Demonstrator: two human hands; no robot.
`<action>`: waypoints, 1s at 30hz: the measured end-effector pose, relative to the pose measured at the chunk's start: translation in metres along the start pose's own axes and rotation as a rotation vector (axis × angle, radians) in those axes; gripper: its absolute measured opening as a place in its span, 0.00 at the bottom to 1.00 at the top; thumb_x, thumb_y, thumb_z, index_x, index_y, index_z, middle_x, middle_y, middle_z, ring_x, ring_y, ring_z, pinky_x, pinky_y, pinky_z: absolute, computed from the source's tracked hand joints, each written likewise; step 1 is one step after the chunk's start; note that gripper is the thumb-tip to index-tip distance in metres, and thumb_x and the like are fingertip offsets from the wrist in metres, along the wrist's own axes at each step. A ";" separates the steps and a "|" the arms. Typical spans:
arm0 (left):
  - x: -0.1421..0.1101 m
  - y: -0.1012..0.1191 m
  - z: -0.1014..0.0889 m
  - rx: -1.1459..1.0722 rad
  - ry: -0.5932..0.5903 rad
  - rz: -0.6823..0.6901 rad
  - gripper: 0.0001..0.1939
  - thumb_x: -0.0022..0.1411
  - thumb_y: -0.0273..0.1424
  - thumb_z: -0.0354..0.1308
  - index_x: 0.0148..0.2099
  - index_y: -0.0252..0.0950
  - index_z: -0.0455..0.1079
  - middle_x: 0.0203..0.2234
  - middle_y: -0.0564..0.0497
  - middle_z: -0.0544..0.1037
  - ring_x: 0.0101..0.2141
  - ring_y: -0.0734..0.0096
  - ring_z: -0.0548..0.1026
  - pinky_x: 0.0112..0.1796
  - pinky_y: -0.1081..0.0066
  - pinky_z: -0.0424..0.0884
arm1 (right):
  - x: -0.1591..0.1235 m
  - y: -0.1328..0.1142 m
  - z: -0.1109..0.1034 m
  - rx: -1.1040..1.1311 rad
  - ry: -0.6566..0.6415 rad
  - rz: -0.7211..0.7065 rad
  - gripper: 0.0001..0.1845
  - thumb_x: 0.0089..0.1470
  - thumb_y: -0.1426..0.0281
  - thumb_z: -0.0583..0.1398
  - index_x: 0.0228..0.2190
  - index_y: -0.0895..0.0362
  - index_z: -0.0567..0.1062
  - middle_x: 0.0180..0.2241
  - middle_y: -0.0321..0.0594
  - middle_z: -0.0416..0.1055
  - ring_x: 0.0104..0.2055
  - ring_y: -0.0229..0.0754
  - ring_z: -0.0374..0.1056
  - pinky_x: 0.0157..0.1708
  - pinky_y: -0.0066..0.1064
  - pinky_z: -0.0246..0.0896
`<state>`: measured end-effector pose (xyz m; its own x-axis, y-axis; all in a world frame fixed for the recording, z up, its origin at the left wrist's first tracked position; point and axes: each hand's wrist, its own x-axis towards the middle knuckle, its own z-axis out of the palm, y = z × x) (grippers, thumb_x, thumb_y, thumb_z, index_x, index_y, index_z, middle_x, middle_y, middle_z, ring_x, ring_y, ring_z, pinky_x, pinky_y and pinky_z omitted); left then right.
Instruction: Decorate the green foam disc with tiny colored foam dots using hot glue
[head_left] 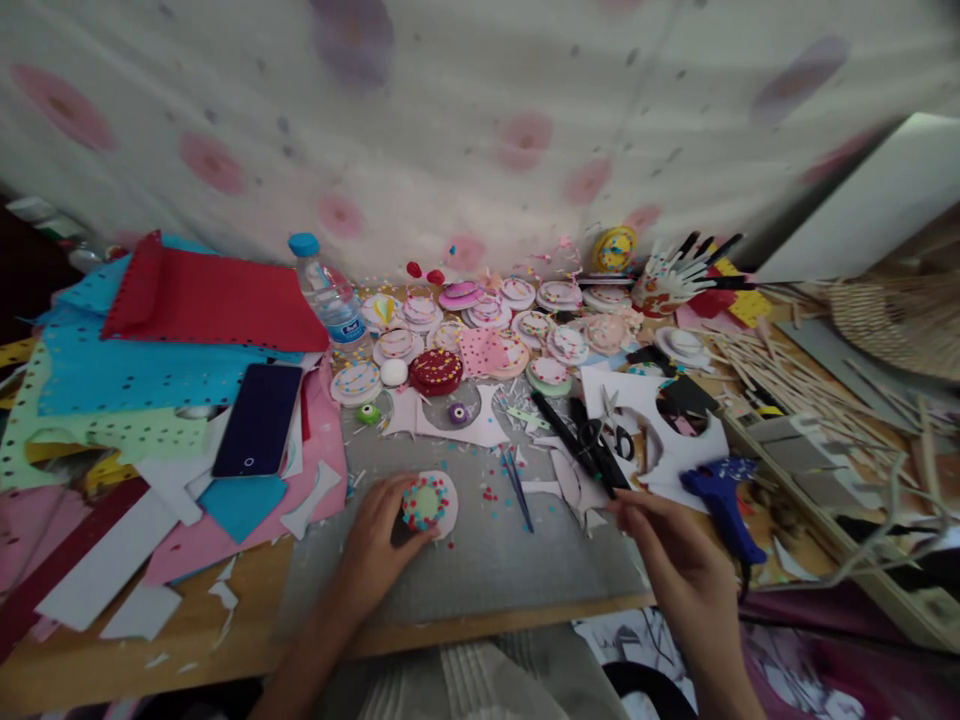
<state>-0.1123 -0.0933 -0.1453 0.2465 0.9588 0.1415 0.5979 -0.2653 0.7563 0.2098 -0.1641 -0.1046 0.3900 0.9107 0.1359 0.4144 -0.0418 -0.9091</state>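
My left hand (379, 532) curls around a small round foam piece (426, 503), shaped like a little hat, on the grey cutting mat. It has a pale green top, a ring of red and blue dots and a white round base. My right hand (673, 543) is at the mat's right side, thumb and fingertips pressed together by the lower end of a black pen-like stick (566, 432). Whatever is in that pinch is too small to make out. Blue tweezers (517, 488) lie between my hands, beside scattered red and blue dots (491, 494).
Several decorated foam hats (436, 371) crowd the back, near a water bottle (330, 295). Coloured foam sheets (217, 300) and a phone (259, 420) lie left. Black scissors (606, 430), a blue glue gun (726, 505) and wooden sticks (780, 385) are at right.
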 end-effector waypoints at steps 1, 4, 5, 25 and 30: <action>0.000 0.000 0.000 0.025 -0.016 -0.009 0.28 0.54 0.33 0.68 0.56 0.41 0.66 0.51 0.44 0.73 0.53 0.51 0.71 0.54 0.50 0.66 | -0.001 0.002 -0.003 0.013 0.032 0.008 0.11 0.58 0.64 0.60 0.42 0.51 0.76 0.35 0.39 0.77 0.34 0.39 0.71 0.38 0.30 0.68; 0.001 0.002 0.000 0.092 -0.072 -0.026 0.34 0.52 0.33 0.69 0.60 0.41 0.61 0.54 0.43 0.71 0.55 0.51 0.69 0.56 0.51 0.65 | -0.002 0.003 -0.007 0.046 0.097 0.014 0.11 0.56 0.63 0.62 0.40 0.53 0.77 0.33 0.40 0.77 0.33 0.40 0.71 0.37 0.32 0.67; 0.002 0.003 0.000 0.107 -0.088 -0.026 0.35 0.53 0.32 0.68 0.60 0.41 0.60 0.54 0.43 0.71 0.55 0.52 0.69 0.56 0.51 0.65 | -0.003 0.003 -0.008 0.054 0.114 0.027 0.11 0.55 0.63 0.62 0.40 0.53 0.77 0.33 0.40 0.77 0.33 0.41 0.71 0.37 0.33 0.67; -0.011 0.001 -0.051 0.424 -0.105 0.085 0.23 0.62 0.43 0.60 0.54 0.35 0.68 0.51 0.41 0.75 0.52 0.56 0.71 0.53 0.58 0.67 | 0.023 -0.056 0.021 -0.022 -0.200 -0.392 0.08 0.59 0.67 0.58 0.40 0.48 0.75 0.31 0.34 0.76 0.31 0.37 0.72 0.33 0.24 0.68; -0.053 -0.031 -0.139 0.610 0.145 -0.101 0.20 0.71 0.36 0.43 0.30 0.36 0.69 0.26 0.47 0.75 0.33 0.62 0.74 0.40 0.62 0.70 | 0.057 -0.125 0.080 -0.078 -0.621 -0.813 0.10 0.60 0.74 0.55 0.41 0.52 0.73 0.34 0.37 0.76 0.35 0.35 0.72 0.34 0.24 0.66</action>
<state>-0.2504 -0.1216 -0.0874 0.0863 0.9748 0.2056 0.9504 -0.1424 0.2764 0.1149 -0.0740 -0.0147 -0.5178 0.7263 0.4521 0.4240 0.6769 -0.6017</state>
